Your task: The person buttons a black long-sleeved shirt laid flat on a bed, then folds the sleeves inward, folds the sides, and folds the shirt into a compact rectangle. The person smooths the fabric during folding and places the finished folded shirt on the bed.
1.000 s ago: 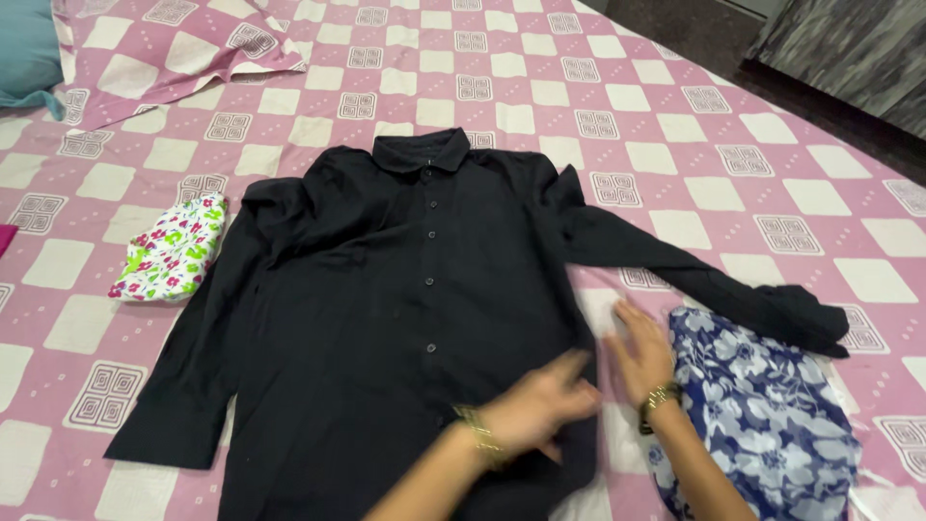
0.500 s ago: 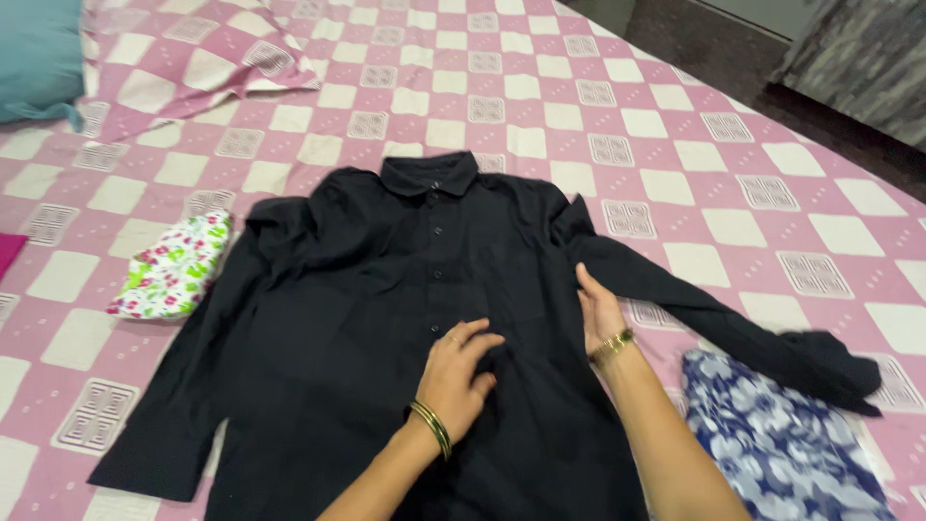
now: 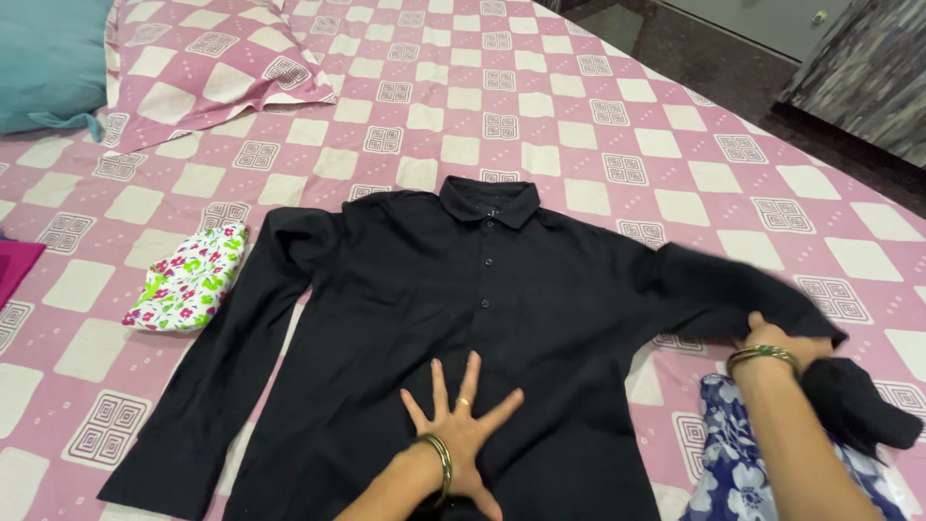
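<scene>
Since 0.5 s ago, right hand [image 3: 772,338] slid outward, now pinching the black shirt [image 3: 463,318] sleeve (folded); left hand [image 3: 461,420] presses flat, fingers spread.

a black shirt [image 3: 463,318] lies buttoned on the pink checked bedsheet [image 3: 540,106], left hand [image 3: 463,425] pressed flat (fingers spread) on its front, right hand [image 3: 772,338] gripping one sleeve.

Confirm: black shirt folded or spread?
Mostly spread: the black shirt lies flat, buttoned, front up on the bedsheet; only the sleeve under the right hand is bunched.
</scene>
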